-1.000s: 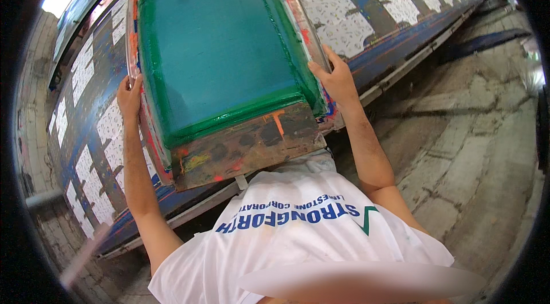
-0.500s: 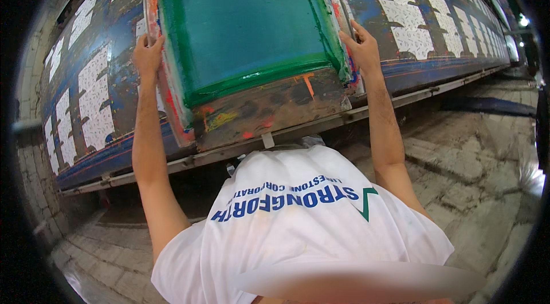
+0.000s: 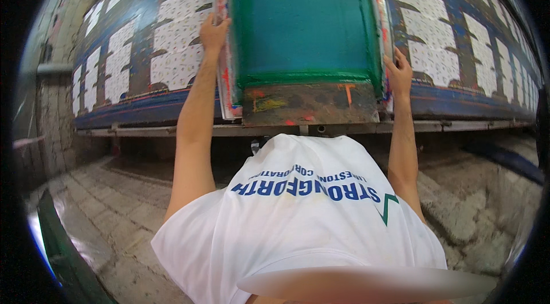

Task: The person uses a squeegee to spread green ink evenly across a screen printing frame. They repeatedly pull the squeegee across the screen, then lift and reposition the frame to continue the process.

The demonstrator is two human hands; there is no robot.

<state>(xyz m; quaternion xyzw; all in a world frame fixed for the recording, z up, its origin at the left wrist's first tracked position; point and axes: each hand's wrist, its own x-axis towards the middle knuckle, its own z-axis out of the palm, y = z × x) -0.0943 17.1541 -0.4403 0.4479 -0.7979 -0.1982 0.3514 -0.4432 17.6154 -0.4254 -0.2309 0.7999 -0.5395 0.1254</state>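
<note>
A screen-printing frame (image 3: pixel 222 69) with a green-edged teal mesh (image 3: pixel 303 23) lies on the long printing table (image 3: pixel 137 110) in front of me. My left hand (image 3: pixel 215 35) grips its left side rail, thumb on the inner side. Lower on the opposite rail, my right hand (image 3: pixel 399 72) holds on with bent fingers. Both side rails are smeared with orange, red and blue paint. At the near end of the frame is a dark board (image 3: pixel 312 106) with yellow and orange stains. White patterned cut pieces (image 3: pixel 182 35) lie flat on the table beside the frame.
More white patterned pieces (image 3: pixel 427 40) run in rows to the right. A metal rail (image 3: pixel 447 126) follows the table's near edge. Below is a rough paved floor (image 3: pixel 120 206), with a dark strip (image 3: pixel 504 161) lying at the right. A green object (image 3: pixel 66 247) stands at lower left.
The frame has moved right along the table with both hands on its rails, uncovering a white patterned piece on its left. My view has turned, so the table edge now looks level.
</note>
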